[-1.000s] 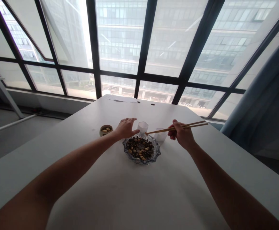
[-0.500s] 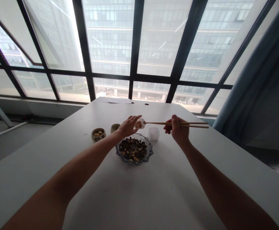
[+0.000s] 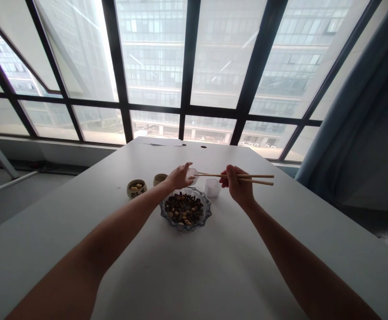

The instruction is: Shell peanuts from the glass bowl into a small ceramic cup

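My left hand (image 3: 179, 176) is closed round a small clear plastic cup (image 3: 193, 175), held above the far rim of the glass bowl. A few pale bits show inside the cup. My right hand (image 3: 238, 184) grips a pair of wooden chopsticks (image 3: 254, 176), whose tips reach left to the cup's mouth. Whether the tips pinch anything is too small to tell. Below the hands stands the scalloped glass bowl (image 3: 207, 215), filled with dark seeds and several pale nuts. Another translucent plastic cup (image 3: 212, 189) stands at the bowl's right, under the chopsticks.
Left of the bowl is a ceramic cup (image 3: 136, 190) with dark characters, holding nuts. A second ceramic cup (image 3: 159, 178) is partly hidden by my left hand. Papers (image 3: 160, 142) lie at the far edge of the white table (image 3: 187, 275), before tall windows.
My right hand has moved left with the chopsticks, so their tips reach further over the held cup. My left hand has shifted slightly left, and the cup has tilted, hiding most of its contents.
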### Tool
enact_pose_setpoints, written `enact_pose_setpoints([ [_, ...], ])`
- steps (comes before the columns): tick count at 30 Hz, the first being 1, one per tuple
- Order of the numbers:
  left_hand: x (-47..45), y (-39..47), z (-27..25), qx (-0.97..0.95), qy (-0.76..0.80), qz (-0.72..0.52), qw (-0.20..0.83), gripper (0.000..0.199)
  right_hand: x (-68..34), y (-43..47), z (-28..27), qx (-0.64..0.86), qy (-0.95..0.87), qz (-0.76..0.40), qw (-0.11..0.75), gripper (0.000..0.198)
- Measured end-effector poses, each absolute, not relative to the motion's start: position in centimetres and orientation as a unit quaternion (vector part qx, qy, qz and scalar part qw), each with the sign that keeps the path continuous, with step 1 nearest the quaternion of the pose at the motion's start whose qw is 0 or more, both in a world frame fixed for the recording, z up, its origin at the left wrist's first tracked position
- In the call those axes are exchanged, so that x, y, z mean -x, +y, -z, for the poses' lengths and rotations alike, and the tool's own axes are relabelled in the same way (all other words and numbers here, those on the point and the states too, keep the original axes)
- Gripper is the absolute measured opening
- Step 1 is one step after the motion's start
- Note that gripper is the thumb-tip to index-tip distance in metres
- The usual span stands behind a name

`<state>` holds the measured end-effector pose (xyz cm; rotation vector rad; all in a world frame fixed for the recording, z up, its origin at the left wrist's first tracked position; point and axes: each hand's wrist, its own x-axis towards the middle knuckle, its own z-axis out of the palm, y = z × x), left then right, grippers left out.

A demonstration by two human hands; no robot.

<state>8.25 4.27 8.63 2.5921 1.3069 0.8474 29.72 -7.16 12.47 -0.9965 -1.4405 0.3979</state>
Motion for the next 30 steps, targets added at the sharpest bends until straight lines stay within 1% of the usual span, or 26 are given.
enact_pose_setpoints([
  [2, -8.4, 4.7, -8.6, -0.846, 0.464, -0.251, 0.070, 0.079, -29.7, -7.6, -13.1, 0.437, -0.641, -0.205, 0.597, 0.058],
  [5, -8.5, 5.2, -8.7, -0.834, 0.495, -0.228, 0.083, 0.077, -29.5, -8.0, -13.5, 0.446, -0.686, -0.233, 0.526, 0.061],
  [9, -7.9, 4.9, -9.3, -0.831, 0.511, -0.200, 0.092, 0.080, -29.1, -8.3, -13.2, 0.435, -0.761, -0.220, 0.427, 0.060],
  [12, -6.2, 3.6, -10.1, -0.849, 0.484, -0.204, 0.063, 0.074, -28.9, -8.3, -13.0, 0.422, -0.800, -0.190, 0.381, 0.057],
  [16, -2.0, 0.7, -10.9, -0.852, 0.456, -0.257, -0.008, 0.061, -28.8, -8.2, -12.8, 0.406, -0.835, -0.139, 0.345, 0.051],
  [19, 2.1, -1.6, -10.5, -0.832, 0.462, -0.302, -0.048, 0.054, -28.7, -8.1, -12.6, 0.392, -0.849, -0.127, 0.330, 0.050],
  [23, 7.0, -3.9, -8.3, -0.792, 0.492, -0.351, -0.083, 0.050, -28.7, -7.9, -12.1, 0.400, -0.831, -0.180, 0.344, 0.052],
  [26, 9.3, -5.0, -6.2, -0.758, 0.528, -0.377, -0.072, 0.058, -28.8, -7.6, -11.6, 0.418, -0.800, -0.220, 0.370, 0.053],
  [30, 10.1, -5.3, -4.0, -0.717, 0.573, -0.397, 0.005, 0.079, -28.8, -7.2, -11.2, 0.429, -0.773, -0.243, 0.400, 0.056],
])
